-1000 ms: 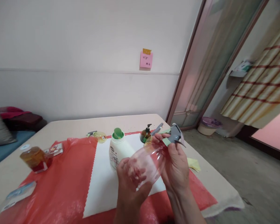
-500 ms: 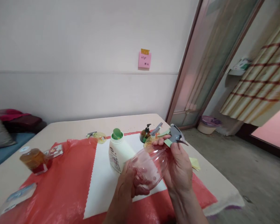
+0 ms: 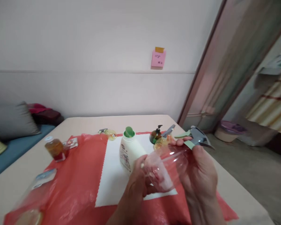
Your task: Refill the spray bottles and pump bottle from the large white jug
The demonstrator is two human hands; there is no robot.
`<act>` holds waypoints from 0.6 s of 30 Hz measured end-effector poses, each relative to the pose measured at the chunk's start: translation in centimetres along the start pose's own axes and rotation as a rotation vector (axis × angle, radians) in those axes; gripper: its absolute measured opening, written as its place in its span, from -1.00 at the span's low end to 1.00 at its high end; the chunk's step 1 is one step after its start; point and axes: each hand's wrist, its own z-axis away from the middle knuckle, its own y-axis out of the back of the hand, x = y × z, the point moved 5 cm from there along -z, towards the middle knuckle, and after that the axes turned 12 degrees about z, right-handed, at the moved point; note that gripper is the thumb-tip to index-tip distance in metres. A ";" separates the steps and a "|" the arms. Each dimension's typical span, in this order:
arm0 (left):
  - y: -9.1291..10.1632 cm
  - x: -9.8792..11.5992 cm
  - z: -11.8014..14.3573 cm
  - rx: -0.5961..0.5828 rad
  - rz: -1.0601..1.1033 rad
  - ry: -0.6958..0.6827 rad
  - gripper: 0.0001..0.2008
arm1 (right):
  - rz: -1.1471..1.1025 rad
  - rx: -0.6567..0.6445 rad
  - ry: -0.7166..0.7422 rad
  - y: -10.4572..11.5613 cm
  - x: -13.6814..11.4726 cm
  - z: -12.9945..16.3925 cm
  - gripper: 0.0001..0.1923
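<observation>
A clear spray bottle (image 3: pixel 165 165) lies tilted between my two hands, its grey and green trigger head up to the right. My left hand (image 3: pixel 137 181) is closed round the bottle's base. Round its neck end, just below the trigger head (image 3: pixel 198 136), my right hand (image 3: pixel 199 173) is closed. Behind my left hand stands a white jug-shaped bottle (image 3: pixel 131 150) with a green spout (image 3: pixel 129 132) in its open mouth. A dark pump bottle (image 3: pixel 155 135) and a yellowish spray bottle (image 3: pixel 162 142) stand behind the held one.
A white sheet (image 3: pixel 112 184) lies on red plastic (image 3: pixel 84 175) over the table (image 3: pixel 152 120). To the left are a jar of amber liquid (image 3: pixel 55 149) and a clear packet (image 3: pixel 45 178). Another yellowish spray bottle (image 3: pixel 111 134) lies at the back. A pink note (image 3: pixel 158 58) hangs on the wall.
The view has swung left, so the table things appear farther right. Both hands still hold the clear spray bottle, which has become slightly more level.
</observation>
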 end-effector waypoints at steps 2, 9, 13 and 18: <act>-0.1 -0.2 0.1 -0.033 0.022 0.088 -0.27 | 0.023 -0.001 -0.011 -0.1 -0.1 0.0 -0.65; 0.1 2.0 1.1 -0.056 -0.246 -0.398 -0.04 | 0.105 0.116 -0.011 -0.1 -0.2 0.1 -0.74; -0.4 0.7 0.3 -0.141 0.068 0.040 -0.19 | 0.136 0.123 -0.012 -0.2 -0.5 0.5 -0.85; -0.1 1.4 0.5 -0.126 -0.102 -0.254 -0.09 | 0.201 0.161 0.007 -0.6 -0.7 0.7 -0.86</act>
